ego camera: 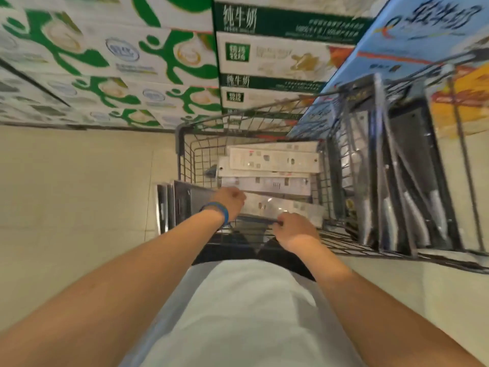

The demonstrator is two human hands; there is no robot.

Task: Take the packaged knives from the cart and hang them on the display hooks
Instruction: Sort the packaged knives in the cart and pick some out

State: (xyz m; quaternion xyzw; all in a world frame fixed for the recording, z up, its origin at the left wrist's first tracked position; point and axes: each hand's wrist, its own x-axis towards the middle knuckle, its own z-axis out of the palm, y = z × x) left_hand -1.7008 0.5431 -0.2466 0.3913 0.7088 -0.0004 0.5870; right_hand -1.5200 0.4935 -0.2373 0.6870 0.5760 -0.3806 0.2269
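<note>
Counts first. One wire cart [185, 144]. Inside it I count at least four pale-backed packaged knives [275, 161], lying flat and overlapping in a loose stack; the frame is blurred, so there may be a fifth. At the cart's near left corner are dark packs [182, 205] standing on edge, two or three; I can't split them.

Right of the cart, hung knives [412, 168] are on a wire display. I make out at least three dark packs and three silvery handles pointing down.

Beyond the cart are stacked milk cartons, three designs:
- Green-band cartons [277, 56] straight beyond the cart, reading "纯牛奶" at least twice. The smaller print is unreadable.
- Green-and-white cartons [105, 49] beyond and left of the cart, with a round logo. The text is too blurred.
- Blue cartons [412, 35] beyond and right of the cart, with large dark characters I can't read for sure.

Two hands, both at the cart's near end. The left hand [232, 200], with a blue wristband [215, 210] on the wrist, is curled into a fist right at the top edge of the dark packs. I can't tell whether it pinches one. The right hand [295, 229] has its fingers wrapped over a dark bar [256, 219] on the cart's near rim.

The nearest pale pack lies just past both hands and between them. The rest of the stack is further into the cart. The cart stands on beige floor [79, 181].
</note>
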